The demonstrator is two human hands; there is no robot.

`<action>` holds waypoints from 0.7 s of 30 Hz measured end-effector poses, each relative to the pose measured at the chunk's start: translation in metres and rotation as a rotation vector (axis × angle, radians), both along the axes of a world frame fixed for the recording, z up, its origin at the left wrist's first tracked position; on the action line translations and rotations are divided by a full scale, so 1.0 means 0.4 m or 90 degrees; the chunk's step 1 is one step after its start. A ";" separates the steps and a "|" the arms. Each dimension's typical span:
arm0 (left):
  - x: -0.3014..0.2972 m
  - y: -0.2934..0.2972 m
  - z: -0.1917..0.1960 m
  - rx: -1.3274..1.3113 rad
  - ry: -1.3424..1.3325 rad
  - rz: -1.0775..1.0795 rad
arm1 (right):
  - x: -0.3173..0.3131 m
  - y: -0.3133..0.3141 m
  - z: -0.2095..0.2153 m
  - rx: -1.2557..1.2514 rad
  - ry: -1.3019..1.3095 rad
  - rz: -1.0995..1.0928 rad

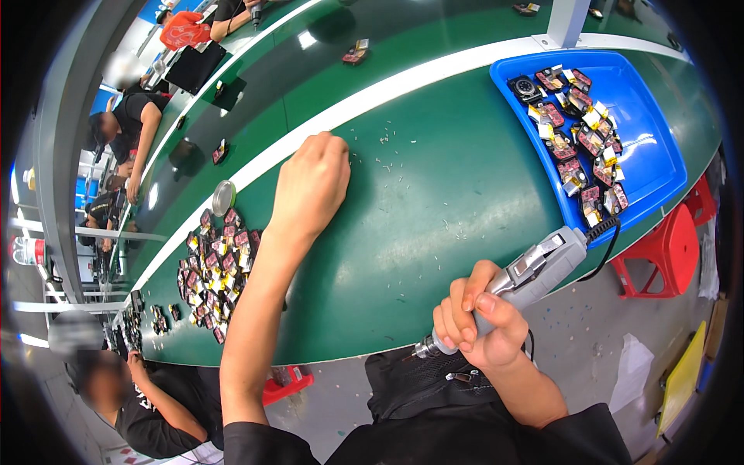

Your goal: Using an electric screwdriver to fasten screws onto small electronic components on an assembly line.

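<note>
My left hand [314,182] reaches over the green table, its fingers curled closed with their tips hidden under the hand. Close to its knuckles lie tiny pale screws [387,141], and more are scattered toward the table's middle. In my right hand [484,318] is a grey electric screwdriver [535,267], held above the near table edge with its bit pointing down to the left. A cord runs from its rear end. Left of my left forearm is a heap of small electronic units [217,275] with red, black and yellow parts. A blue tray [651,167] at the right holds several similar units.
A small round dish [224,198] stands behind the heap. Beyond a white rail [434,74] runs a green conveyor belt [310,93] carrying spaced-out units. A metal post [567,23] rises near the tray. Red stools [663,252] stand at the right. A co-worker [159,403] sits at the left.
</note>
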State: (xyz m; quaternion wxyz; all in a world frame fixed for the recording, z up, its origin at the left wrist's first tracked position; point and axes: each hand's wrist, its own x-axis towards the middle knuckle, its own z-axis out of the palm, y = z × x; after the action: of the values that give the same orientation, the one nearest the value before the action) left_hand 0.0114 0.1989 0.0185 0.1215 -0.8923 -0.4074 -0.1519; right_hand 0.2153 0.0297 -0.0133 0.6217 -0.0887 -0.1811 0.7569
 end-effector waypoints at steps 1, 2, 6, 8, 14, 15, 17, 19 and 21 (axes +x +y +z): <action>-0.001 -0.022 0.012 -0.036 -0.072 0.052 | 0.000 -0.002 0.000 -0.002 -0.001 0.000; 0.003 -0.047 0.021 -0.078 -0.143 0.098 | 0.001 -0.005 0.000 -0.013 -0.004 0.002; -0.013 -0.209 0.030 -0.209 -0.361 0.090 | 0.003 0.000 -0.002 -0.012 -0.009 -0.003; -0.007 -0.307 0.017 -0.310 -0.498 0.118 | 0.005 0.008 -0.003 -0.024 -0.003 -0.023; 0.016 -0.493 -0.023 -0.415 -0.789 0.120 | 0.016 0.038 0.055 0.048 0.020 -0.061; 0.019 -0.504 -0.026 -0.448 -0.889 0.107 | 0.020 0.041 0.067 0.083 0.042 -0.063; 0.013 -0.521 -0.039 -0.468 -0.922 0.049 | 0.018 0.044 0.085 0.112 0.058 -0.058; 0.031 -0.535 -0.031 -0.624 -1.108 0.009 | 0.010 0.043 0.100 0.139 0.077 -0.071; 0.041 -0.546 -0.041 -0.626 -1.141 -0.024 | -0.006 0.034 0.109 0.133 0.087 -0.078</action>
State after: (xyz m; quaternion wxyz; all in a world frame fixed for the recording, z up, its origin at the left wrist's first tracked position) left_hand 0.0280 -0.0195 0.0020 -0.6098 -0.4077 -0.3518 -0.5815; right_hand 0.2129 0.0433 0.0303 0.6834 0.0174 -0.2107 0.6988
